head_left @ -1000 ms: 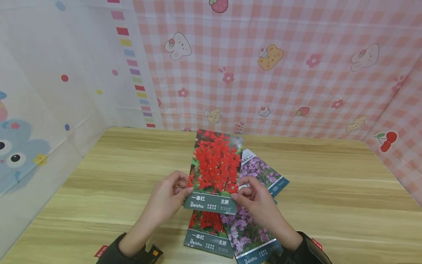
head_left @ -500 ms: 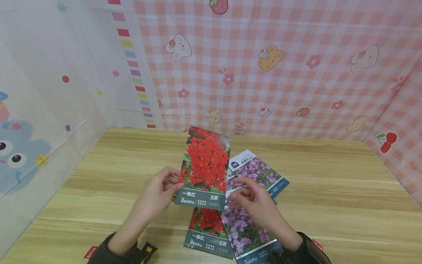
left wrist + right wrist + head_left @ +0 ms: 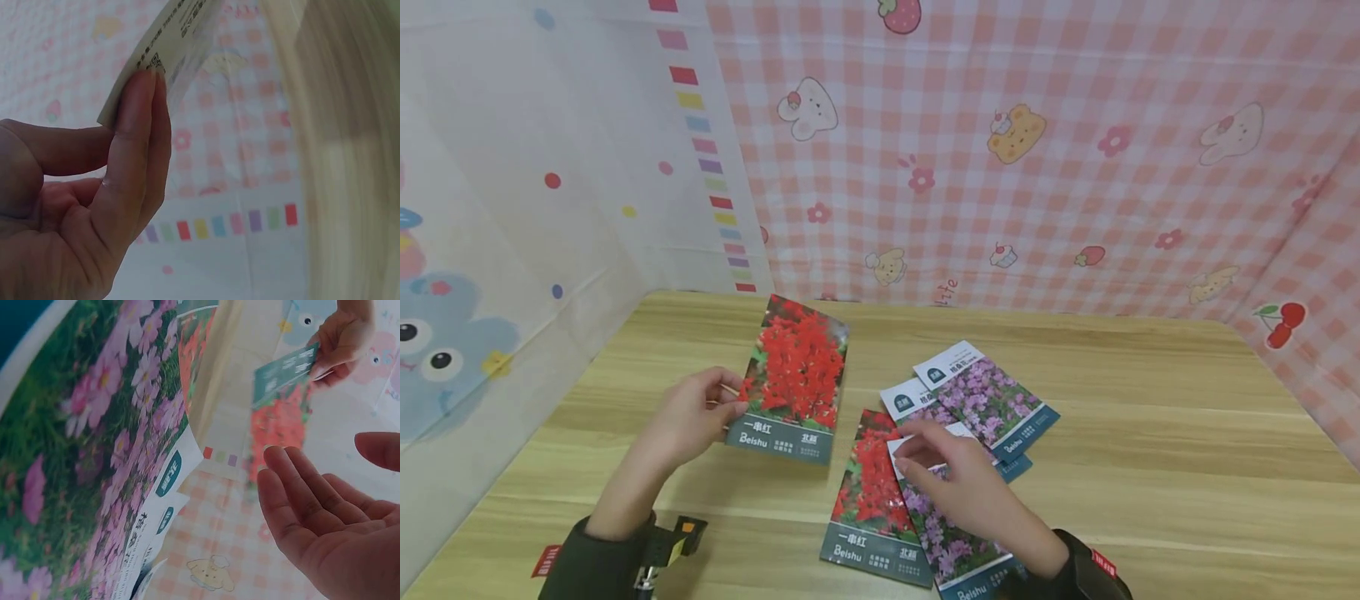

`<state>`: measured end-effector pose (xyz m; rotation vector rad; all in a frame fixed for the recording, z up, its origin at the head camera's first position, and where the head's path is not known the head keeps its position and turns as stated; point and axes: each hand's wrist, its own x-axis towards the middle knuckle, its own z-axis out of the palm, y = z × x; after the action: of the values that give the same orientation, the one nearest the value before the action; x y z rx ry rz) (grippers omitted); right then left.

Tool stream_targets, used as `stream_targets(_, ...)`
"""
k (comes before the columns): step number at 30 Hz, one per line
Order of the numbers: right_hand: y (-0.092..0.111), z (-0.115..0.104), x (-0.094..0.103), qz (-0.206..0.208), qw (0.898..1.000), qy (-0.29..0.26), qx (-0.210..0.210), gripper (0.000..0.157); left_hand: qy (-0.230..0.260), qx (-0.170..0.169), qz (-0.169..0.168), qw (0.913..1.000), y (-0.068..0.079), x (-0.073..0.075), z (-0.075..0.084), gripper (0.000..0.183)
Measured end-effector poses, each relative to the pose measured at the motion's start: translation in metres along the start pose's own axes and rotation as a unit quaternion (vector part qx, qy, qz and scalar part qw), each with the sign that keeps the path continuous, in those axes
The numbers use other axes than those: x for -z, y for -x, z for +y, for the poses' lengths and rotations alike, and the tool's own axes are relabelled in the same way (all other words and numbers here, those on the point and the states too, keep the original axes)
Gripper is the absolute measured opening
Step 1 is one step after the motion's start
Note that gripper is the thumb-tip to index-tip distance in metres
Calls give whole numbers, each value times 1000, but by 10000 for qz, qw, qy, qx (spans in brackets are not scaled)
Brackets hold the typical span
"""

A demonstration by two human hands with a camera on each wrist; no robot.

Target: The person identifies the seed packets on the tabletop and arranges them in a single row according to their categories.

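My left hand (image 3: 688, 425) pinches the lower left edge of a red-flower seed packet (image 3: 797, 367), held tilted at the left of the pile in the head view. In the left wrist view its printed back (image 3: 178, 40) faces the camera, fingertips against it and thumb on the other side. My right hand (image 3: 958, 483) holds nothing; its loosely bent fingers (image 3: 294, 487) hover over a purple-flower seed packet (image 3: 951, 542). Beside that lies another red-flower packet (image 3: 872, 492), partly covered by the purple one.
Further purple-flower packets, one (image 3: 988, 400) on top of another (image 3: 904, 402), overlap at the back of the pile. Everything lies on a wood-grain table (image 3: 1150, 433). A pink checked cloth (image 3: 1045, 200) hangs behind it, and a white printed cloth (image 3: 587, 125) hangs at the left.
The right hand has let go of the upper red-flower packet. My left hand has carried it leftward off the pile, uncovering the packets beneath. The right hand has stayed over the pile.
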<state>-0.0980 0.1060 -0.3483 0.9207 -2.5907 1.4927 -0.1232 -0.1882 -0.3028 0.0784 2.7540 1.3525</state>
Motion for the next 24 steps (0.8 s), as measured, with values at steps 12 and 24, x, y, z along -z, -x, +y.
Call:
stream_targets(12,0,-15,-17,-957,9888,1086,355,36,-1230,237,-401,9913,-11,22,-36,17)
stream_targets(24,-9,-11,-35,-1096,9622,2249,1076,35,-1800,844,-703,9775,-16,38,-64,15)
